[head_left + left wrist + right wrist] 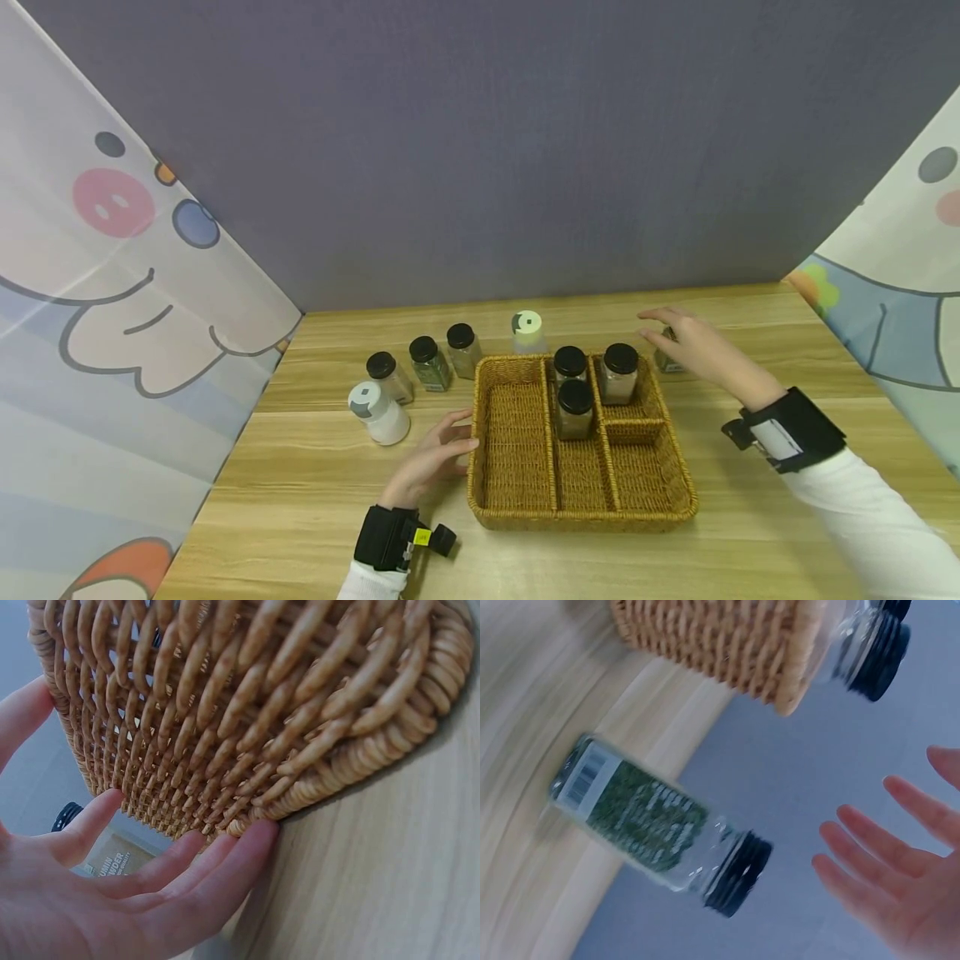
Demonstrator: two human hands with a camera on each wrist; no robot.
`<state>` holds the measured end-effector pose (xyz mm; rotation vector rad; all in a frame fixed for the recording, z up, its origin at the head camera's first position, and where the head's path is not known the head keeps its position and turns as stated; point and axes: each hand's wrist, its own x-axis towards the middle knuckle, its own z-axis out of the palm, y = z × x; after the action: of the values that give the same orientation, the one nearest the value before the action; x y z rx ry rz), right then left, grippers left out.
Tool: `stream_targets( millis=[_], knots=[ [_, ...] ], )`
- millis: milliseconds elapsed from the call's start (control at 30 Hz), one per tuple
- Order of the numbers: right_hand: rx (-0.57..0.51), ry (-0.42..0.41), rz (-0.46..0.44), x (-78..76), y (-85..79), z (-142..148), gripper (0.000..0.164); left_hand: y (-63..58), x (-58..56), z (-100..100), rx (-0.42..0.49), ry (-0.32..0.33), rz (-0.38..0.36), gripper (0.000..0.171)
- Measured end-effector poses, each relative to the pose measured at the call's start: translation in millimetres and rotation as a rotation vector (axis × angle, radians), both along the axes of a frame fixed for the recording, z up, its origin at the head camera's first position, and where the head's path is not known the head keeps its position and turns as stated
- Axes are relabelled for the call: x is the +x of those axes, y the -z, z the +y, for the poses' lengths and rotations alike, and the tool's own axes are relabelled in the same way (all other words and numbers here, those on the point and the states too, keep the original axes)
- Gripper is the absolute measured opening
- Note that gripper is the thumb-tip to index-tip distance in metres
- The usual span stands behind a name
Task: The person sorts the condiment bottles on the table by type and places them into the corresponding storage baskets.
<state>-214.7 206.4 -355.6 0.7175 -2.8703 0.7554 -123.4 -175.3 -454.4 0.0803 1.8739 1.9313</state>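
Note:
A wicker basket [517, 454] with divided compartments stands on the wooden table. My left hand [426, 465] rests its fingertips on the basket's left side, fingers extended, as the left wrist view also shows. Two black-lidded spice jars [574, 410] stand in the middle compartment. Another spice jar [619, 375] is in the upper right compartment. My right hand [693, 348] hovers just right of the basket, fingers spread and holding nothing. Beneath it stands a jar of green dried herbs [649, 814] with a black lid, partly hidden by the hand in the head view.
Left of the basket stand several jars: a white-lidded one [380, 414] and black-lidded ones, including a green-filled jar [430, 365]. A pale-lidded jar [528, 329] stands behind the basket. A grey panel [525, 167] rises along the table's back edge.

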Motion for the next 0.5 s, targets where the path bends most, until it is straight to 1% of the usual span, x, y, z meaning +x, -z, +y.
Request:
stream_targets(
  millis=[300,500],
  knots=[
    [0.015,0.039,-0.056,-7.7,6.3,14,0.049,-0.1,0.1,0,0.004,0.003,0.0,0.062],
    [0.028,0.082,-0.101,-11.7,10.0,21,0.052,-0.4,0.2,1,0.003,0.002,-0.004,0.062]
  ],
)
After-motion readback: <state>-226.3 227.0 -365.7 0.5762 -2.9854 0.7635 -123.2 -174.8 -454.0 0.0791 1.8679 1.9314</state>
